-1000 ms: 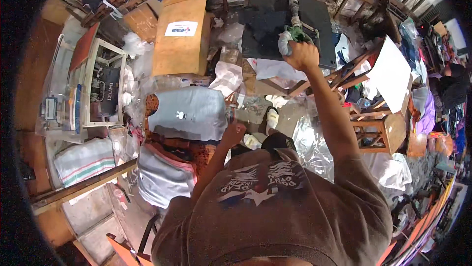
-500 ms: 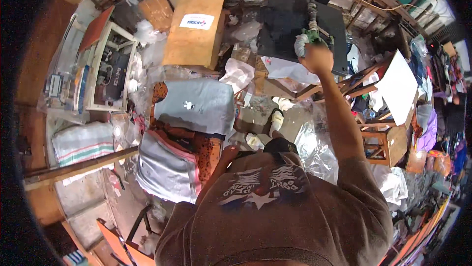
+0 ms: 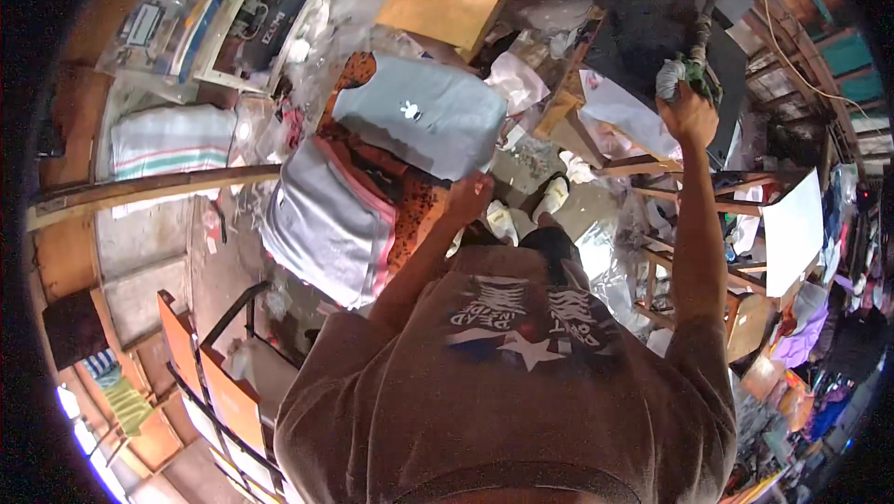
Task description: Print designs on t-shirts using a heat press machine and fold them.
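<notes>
Farther forward than half a second ago, the left hand (image 3: pixel 472 195) is now at the right edge of the orange spotted worktop (image 3: pixel 424 211), by the near right corner of the grey folded cloth (image 3: pixel 419 113) lying along its far edge; I cannot tell whether it is pinching anything. Fingers curled, the right hand (image 3: pixel 691 120) grips the wrapped handle (image 3: pixel 669 81), above the near right part of the black slab (image 3: pixel 643 15)
</notes>
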